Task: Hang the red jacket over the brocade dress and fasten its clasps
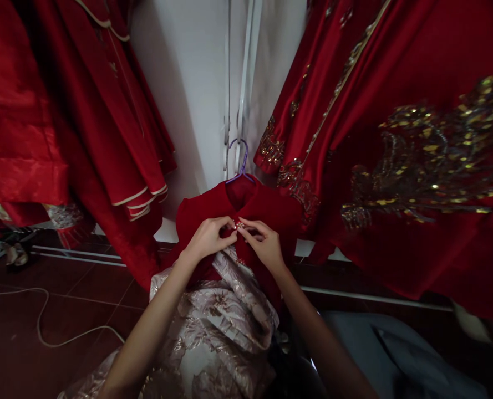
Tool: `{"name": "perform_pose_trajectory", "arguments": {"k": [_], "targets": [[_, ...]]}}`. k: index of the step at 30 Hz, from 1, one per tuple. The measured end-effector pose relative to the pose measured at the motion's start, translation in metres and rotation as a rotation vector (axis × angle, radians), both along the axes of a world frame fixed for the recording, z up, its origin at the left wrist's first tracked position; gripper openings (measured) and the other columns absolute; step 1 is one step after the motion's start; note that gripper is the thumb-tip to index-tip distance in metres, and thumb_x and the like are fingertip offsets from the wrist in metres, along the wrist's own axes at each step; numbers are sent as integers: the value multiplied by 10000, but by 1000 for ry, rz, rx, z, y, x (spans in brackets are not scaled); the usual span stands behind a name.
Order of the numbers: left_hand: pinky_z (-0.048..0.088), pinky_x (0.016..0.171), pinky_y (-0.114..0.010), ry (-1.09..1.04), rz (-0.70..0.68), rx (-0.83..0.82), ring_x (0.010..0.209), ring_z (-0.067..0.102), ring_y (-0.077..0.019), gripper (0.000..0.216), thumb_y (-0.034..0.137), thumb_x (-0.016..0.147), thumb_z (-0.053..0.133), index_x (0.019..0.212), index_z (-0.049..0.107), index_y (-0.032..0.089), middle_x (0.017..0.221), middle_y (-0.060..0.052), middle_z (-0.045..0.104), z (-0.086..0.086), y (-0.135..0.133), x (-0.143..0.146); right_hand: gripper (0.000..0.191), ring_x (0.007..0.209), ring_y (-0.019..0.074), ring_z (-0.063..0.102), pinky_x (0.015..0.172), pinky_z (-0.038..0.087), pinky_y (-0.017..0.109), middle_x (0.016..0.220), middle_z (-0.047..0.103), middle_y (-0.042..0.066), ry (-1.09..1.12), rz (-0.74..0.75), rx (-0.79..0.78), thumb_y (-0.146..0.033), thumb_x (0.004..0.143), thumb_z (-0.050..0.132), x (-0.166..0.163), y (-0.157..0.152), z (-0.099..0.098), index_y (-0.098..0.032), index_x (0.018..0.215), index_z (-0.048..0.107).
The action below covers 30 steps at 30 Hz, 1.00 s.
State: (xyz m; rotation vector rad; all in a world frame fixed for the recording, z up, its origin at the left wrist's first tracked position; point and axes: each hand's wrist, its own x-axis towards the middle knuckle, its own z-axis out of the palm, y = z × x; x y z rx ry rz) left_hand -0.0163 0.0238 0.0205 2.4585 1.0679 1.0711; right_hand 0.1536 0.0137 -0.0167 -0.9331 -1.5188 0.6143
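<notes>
A small red garment (267,208) hangs on a purple hanger (241,163) in front of a white wall. Both hands meet at its chest, just below the collar. My left hand (208,238) pinches the fabric edge with curled fingers. My right hand (263,241) pinches a small beaded fastening (240,225) at the same spot. A pale brocade cloth with a gold pattern (217,327) drapes down beneath my forearms.
Red dresses (96,111) with cream trim hang at the left. A red gown with gold sequin embroidery (421,160) hangs at the right. A white cord (42,316) lies on the dark red floor. Grey fabric (396,354) sits lower right.
</notes>
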Motion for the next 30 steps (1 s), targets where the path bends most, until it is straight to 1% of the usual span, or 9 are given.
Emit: {"name": "perform_pose_trajectory", "arguments": {"k": [8,13,16,18,20,22,25,27,30], "targets": [[401,601,-210,78,1,37,619,539,-105,99,239,787,513,834,583,188,752,0,630,6,-1,1,325,837,175,640,604,563,254,1022,650,54,40,29,-23,-369,748,638,1,2,0,-262,1053,676],[392,597,-211,123,-8,36,631,538,-111,84,211,789,501,836,568,190,767,-6,621,9,-2,2,356,824,173,639,625,565,252,985,651,65,23,41,-21,-350,730,659,4,4,1,-246,1071,670],[381,596,-213,145,-26,41,629,528,-111,79,203,802,478,812,555,187,747,-4,600,9,-4,3,385,808,159,634,627,563,242,990,642,62,9,61,-22,-333,743,643,5,6,-3,-245,1118,645],[380,603,-211,135,-64,33,632,520,-107,68,193,798,480,787,546,184,742,2,586,9,-5,6,360,825,155,631,651,560,239,987,643,59,-8,66,-5,-309,765,612,5,8,-8,-238,1116,645],[383,610,-205,85,-104,14,640,514,-101,51,175,785,489,775,539,182,749,9,577,6,-6,11,288,841,158,632,678,554,241,957,654,60,-21,59,21,-283,787,573,5,11,-13,-218,1046,678],[393,617,-200,-22,-118,-10,649,514,-96,46,156,774,491,775,532,178,748,13,569,2,-4,17,241,853,165,637,694,552,247,942,663,63,-12,55,27,-272,796,554,4,15,-18,-204,978,696],[423,647,-205,-230,-92,-42,683,528,-98,49,159,785,482,779,530,167,759,0,558,-9,1,21,289,882,172,638,696,557,260,1017,656,68,13,78,-17,-282,792,564,5,20,-22,-220,1058,659],[442,668,-215,-331,-37,-43,708,535,-103,47,176,790,490,799,535,167,794,-13,551,-18,3,21,338,893,169,633,691,557,260,1049,647,71,8,85,-43,-292,793,565,6,22,-23,-233,1121,625],[458,736,-251,-394,119,-1,793,545,-125,108,170,758,531,866,528,178,878,-29,543,-33,2,17,344,882,158,626,682,552,249,1032,645,73,-1,76,-56,-300,792,566,7,23,-22,-232,1126,618]]}}
